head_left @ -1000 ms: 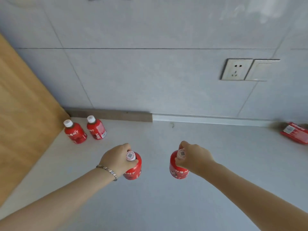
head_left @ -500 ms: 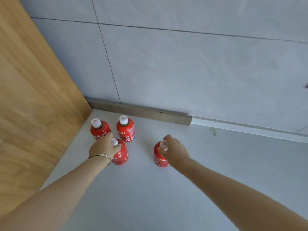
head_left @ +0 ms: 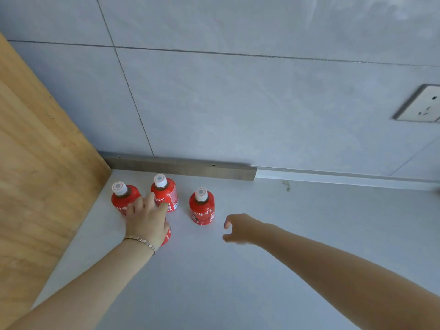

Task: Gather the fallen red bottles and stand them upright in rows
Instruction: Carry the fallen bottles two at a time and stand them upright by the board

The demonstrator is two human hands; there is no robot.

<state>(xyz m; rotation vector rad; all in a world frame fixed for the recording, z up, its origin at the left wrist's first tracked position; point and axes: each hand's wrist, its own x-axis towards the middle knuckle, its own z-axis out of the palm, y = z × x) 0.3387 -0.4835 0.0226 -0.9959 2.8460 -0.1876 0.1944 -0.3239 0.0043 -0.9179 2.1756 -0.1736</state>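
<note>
Right, our left hand (head_left: 146, 219) is draped over the top of a red bottle (head_left: 167, 235), fingers curled down around it so that only a sliver of red body shows below the palm, beside the bracelet (head_left: 140, 241) on the wrist. Our right hand (head_left: 240, 228) hangs loose and empty over the counter (head_left: 262, 282), fingers half curled and spread, touching nothing.

Three more red bottles stand upright, each with a white cap and white lettering on a red wrap. The far-left bottle (head_left: 123, 198) and the middle bottle (head_left: 166, 194) stand side by side near the back, and our left fingertips reach up between them, overlapping both in this view. The right-hand bottle (head_left: 202, 208) stands apart from that pair, just beyond and to the left of our open right hand.

A wooden panel (head_left: 40, 175) closes off the left side, very near the far-left bottle. A metal strip (head_left: 181, 169) runs along the foot of the grey tiled wall (head_left: 238, 103) just behind the back pair. To the right and toward us the pale counter lies wide open. A wall socket (head_left: 421, 106) sits high at the right edge.
</note>
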